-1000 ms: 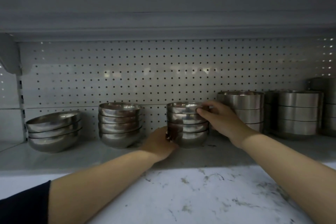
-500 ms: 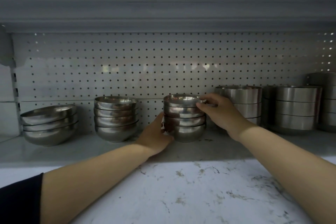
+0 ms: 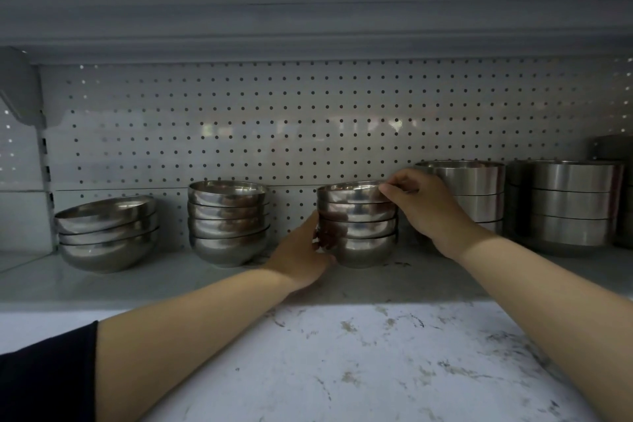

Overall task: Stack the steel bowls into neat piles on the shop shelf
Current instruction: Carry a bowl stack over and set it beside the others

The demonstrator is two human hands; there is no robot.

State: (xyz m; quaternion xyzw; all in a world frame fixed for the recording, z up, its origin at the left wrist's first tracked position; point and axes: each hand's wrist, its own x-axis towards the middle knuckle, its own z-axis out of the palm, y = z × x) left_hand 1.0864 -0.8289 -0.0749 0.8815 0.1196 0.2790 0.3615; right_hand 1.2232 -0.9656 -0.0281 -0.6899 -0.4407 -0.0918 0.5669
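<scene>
Steadying the middle bowl stack [image 3: 356,223], left hand [image 3: 301,259] cupped its base, right hand [image 3: 419,205] pinched its top rim; neighbouring piles looked finished

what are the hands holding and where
Left hand grips the base of the middle pile of round steel bowls; right hand pinches its top rim.

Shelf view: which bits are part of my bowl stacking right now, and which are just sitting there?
In the job:
middle bowl pile
left hand, at its base
right hand, on its top rim
shelf

Just sitting:
straight-sided containers
pegboard
</scene>
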